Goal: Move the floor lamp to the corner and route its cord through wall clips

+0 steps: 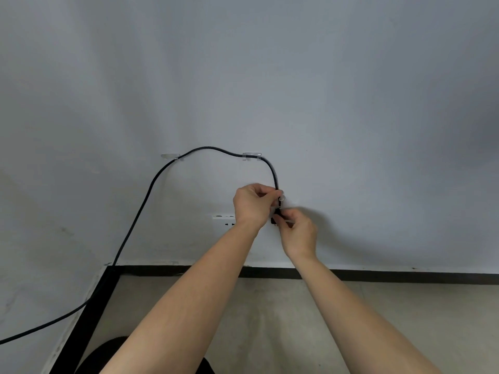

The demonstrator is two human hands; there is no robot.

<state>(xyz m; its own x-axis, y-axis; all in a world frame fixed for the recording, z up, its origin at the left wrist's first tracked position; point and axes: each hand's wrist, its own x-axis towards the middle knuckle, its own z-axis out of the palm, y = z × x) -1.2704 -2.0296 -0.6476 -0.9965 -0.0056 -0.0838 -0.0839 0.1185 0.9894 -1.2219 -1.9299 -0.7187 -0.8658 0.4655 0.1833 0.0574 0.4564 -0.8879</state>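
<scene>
A black cord (145,193) rises from the lower left, passes a clear wall clip (170,156), arches to a second clear clip (251,156), then drops to my hands. My left hand (253,205) pinches the cord just above a third small clear clip (282,197) on the wall. My right hand (298,232) grips the cord's lower end, where a black plug (275,220) sits at the white wall socket (223,220). The lamp itself is out of view.
The white wall fills most of the view. A black skirting strip (405,276) runs along its foot and turns the corner at left. Beige floor (270,314) lies below. A dark rounded object (108,354) sits at the bottom edge.
</scene>
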